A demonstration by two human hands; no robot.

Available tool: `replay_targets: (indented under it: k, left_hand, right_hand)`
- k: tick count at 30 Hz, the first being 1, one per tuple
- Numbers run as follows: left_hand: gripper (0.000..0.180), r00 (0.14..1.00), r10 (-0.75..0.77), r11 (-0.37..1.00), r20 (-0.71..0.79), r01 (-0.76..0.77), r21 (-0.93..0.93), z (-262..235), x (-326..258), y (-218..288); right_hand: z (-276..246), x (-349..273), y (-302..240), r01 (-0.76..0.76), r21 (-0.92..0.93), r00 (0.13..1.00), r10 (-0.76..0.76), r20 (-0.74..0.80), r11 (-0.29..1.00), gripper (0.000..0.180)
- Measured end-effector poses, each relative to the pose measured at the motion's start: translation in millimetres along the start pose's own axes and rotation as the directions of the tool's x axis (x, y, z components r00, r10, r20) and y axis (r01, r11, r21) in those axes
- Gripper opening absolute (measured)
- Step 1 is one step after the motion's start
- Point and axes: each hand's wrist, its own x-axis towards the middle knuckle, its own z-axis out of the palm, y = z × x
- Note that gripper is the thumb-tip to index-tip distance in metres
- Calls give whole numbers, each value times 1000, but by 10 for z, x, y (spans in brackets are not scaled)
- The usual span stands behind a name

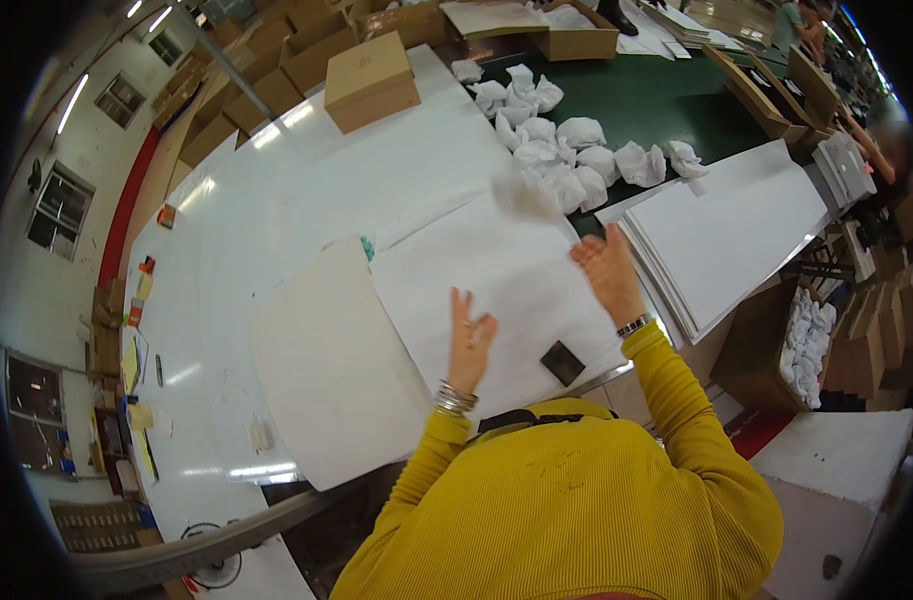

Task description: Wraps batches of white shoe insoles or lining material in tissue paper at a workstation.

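Head view shows a person in a yellow sweater working over a large sheet of white tissue paper spread on the white surface. The step in hand seems to be laying out or smoothing this sheet. The right hand rests flat near the far right edge of the sheet, fingers spread, grip apart and clamped on nothing. The left hand hovers over the near part of the sheet, fingers loosely open, also holding nothing. A small dark square pad lies on the near right corner of the sheet. Beyond the sheet lies a heap of crumpled paper balls; right of the sheet sits a stack of white sheets. The next move probably calls for pinching an edge of the sheet.
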Motion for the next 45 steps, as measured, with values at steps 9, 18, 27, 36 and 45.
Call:
replay_targets:
  k: [9,18,27,36,45]
  left_hand:
    - [72,960,66,616,-272,176,768,-1793,-471,-219]
    - [92,805,61,125,-591,581,804,-2820,-1163,-170]
    - [109,757,367,268,-540,470,841,-2818,-1342,-213]
    - [104,716,364,378,-595,470,797,-2803,-1431,-190]
    - [98,732,401,398,-551,402,825,-2715,-1244,-82]
  right_hand:
    - [-137,-1033,499,396,-731,918,232,321,-556,61]
    - [-35,-1171,564,224,-894,966,207,153,-387,67]
    - [1544,316,2652,703,-710,652,430,624,-36,40]
    - [1809,-732,4227,814,-454,-97,856,508,362,41]
    - [1773,542,4370,746,-589,638,585,501,-310,27]
